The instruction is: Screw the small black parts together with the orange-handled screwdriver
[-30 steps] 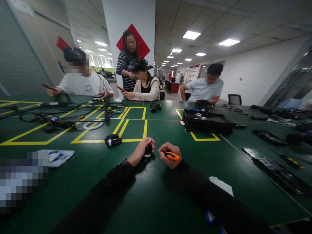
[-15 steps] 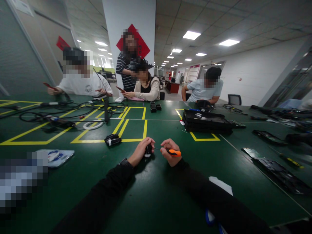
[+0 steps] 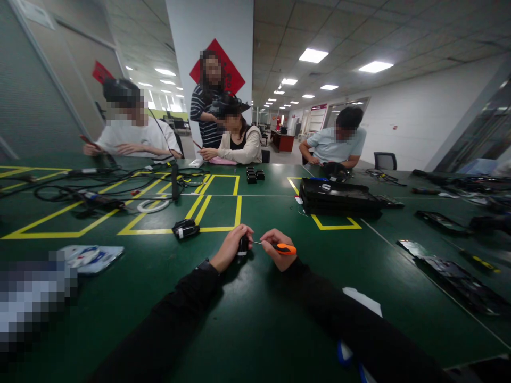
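Observation:
My left hand [image 3: 235, 246] is closed around a small black device [image 3: 242, 246] with a white band near its lower end, holding it on the green table. In my right hand [image 3: 278, 250] is a screwdriver [image 3: 286, 249] with an orange and black handle, gripped between thumb and fingers. Its thin metal shaft points left at the side of the device. Whether the tip touches the device cannot be made out. To the left, a pair of similar black devices [image 3: 186, 229] lies beside the yellow tape.
Black cables [image 3: 99, 183] and a white cable coil [image 3: 153, 205] lie at the left. Stacked black trays [image 3: 339, 198] stand at the back right. Black casings [image 3: 455, 276] and another screwdriver [image 3: 479, 261] lie on the right. Several people sit or stand across the table [image 3: 271, 319].
My right hand has shifted very slightly left with the screwdriver. My left hand keeps its hold on the device. The person at far left has brought a hand inward.

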Action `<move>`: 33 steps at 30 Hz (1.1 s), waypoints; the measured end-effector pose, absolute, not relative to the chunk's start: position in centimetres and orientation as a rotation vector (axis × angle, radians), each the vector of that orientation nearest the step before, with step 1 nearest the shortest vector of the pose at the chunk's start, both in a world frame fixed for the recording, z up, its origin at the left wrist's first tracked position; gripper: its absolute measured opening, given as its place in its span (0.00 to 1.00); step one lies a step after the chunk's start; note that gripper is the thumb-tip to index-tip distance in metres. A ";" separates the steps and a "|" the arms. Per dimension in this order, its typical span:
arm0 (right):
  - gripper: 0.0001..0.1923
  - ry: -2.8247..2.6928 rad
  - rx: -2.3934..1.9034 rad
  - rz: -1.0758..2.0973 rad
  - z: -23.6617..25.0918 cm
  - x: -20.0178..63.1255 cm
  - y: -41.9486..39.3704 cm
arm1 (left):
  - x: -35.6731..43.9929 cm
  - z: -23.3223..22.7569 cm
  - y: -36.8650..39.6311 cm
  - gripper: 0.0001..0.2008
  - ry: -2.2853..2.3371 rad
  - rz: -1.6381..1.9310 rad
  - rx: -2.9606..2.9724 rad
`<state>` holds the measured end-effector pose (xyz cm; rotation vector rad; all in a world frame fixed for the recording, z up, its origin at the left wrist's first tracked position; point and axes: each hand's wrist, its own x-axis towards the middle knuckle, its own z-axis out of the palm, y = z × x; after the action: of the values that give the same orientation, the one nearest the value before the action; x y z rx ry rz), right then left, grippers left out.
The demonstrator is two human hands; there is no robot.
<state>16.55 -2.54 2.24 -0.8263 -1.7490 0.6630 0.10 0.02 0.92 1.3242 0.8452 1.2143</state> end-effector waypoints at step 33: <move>0.05 -1.747 -0.693 0.810 1.9 17.2 -1.4 | -0.1 0.0 0.6 0.17 0.846 1.271 1.332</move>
<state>17.19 -1.42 1.92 -0.6928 -1.7469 0.8103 -0.14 0.56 -0.02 1.3322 0.8457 1.2707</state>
